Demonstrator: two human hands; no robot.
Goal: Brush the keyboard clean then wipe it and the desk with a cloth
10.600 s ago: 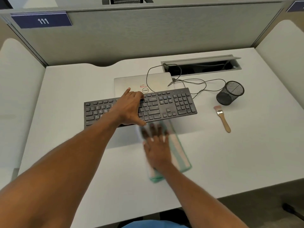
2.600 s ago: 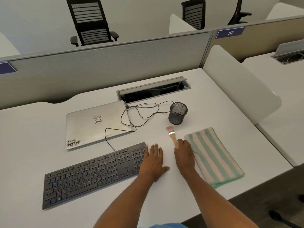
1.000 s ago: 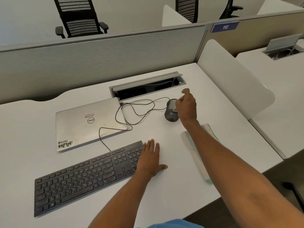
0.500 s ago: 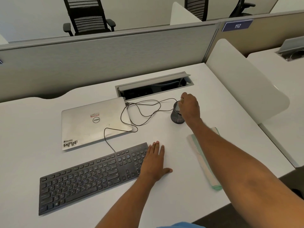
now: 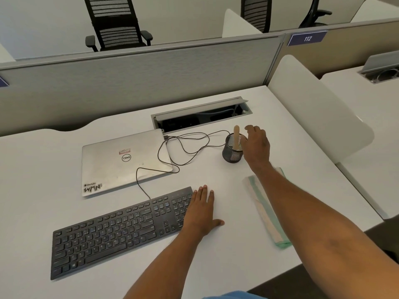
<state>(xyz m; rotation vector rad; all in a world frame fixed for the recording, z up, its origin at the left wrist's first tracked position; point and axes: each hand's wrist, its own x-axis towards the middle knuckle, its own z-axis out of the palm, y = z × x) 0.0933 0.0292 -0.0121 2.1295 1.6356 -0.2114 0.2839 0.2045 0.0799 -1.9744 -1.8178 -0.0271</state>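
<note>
Wooden brush (image 5: 236, 136) stands in mesh cup (image 5: 231, 156) — right hand (image 5: 258, 146) just beside.

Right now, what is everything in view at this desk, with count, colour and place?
desk: 1, white, under everything
keyboard: 1, black, front left
laptop: 1, silver, closed, behind the keyboard
cable: 1, black, looped between laptop and cup
cup: 1, black mesh, right of the laptop
brush: 1, wooden handle up, standing in the cup
cloth: 1, green and cream stripes, front right, partly behind the right arm
hatch: 1, grey, open, back of the desk
partition: 1, grey, behind the desk
chairs: 3, black, beyond the partition
left hand: 1, flat at the keyboard's right end
right hand: 1, open, beside the cup
</note>
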